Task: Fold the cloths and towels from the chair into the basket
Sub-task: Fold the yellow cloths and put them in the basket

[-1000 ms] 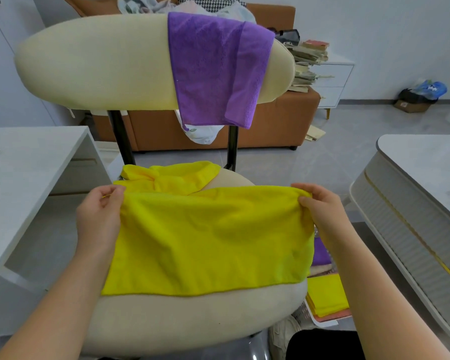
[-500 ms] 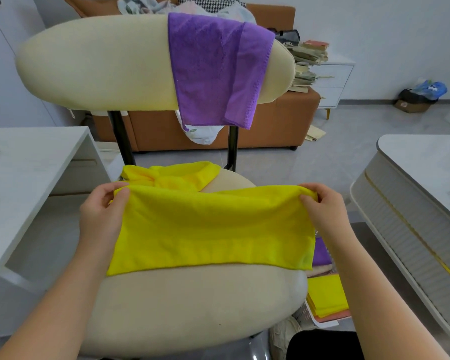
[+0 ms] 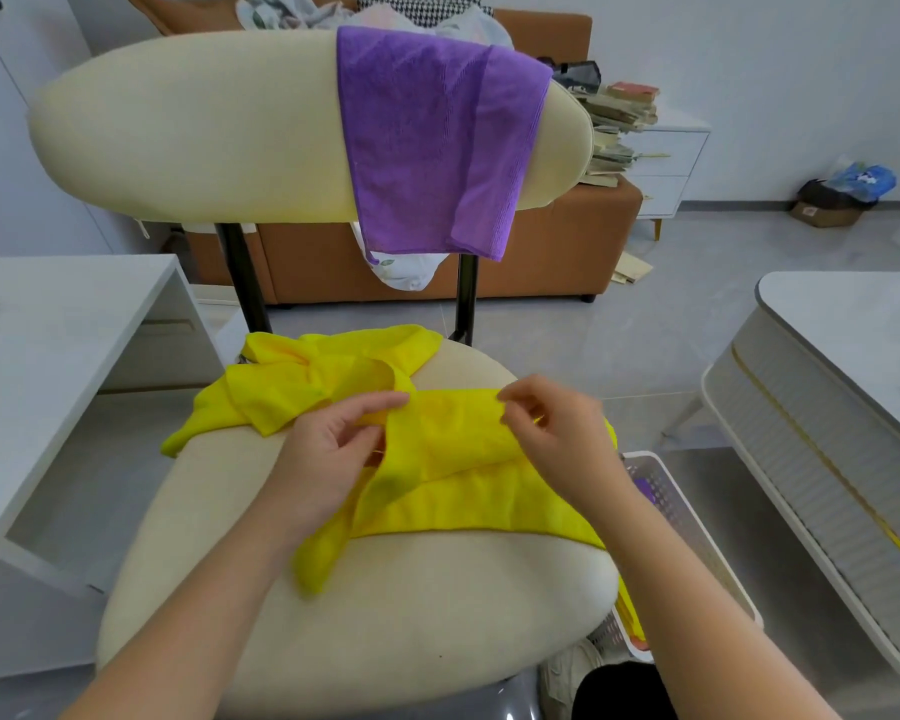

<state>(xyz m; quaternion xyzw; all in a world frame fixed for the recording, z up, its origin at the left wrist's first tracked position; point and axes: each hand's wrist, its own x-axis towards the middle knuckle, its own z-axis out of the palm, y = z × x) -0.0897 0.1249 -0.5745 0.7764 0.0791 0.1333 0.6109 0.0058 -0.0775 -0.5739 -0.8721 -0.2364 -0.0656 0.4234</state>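
orange sofa (image 3: 567, 252) fills the background behind the cream chair seat (image 3: 385, 615). head view: on the seat's middle the yellow cloth (image 3: 453, 459) lies half folded, likely so the cushion backs the crease. left hand (image 3: 328, 449) pinches its doubled end, right hand (image 3: 557, 433) pinches its top edge. a second yellow cloth (image 3: 302, 387) sits bunched at the seat's back, a purple towel (image 3: 427, 148) hangs above the seat, and the white basket (image 3: 676, 511) waits just right of the seat

Yellow cloth (image 3: 468, 459), purple towel (image 3: 427, 142), cream chair (image 3: 188, 122)
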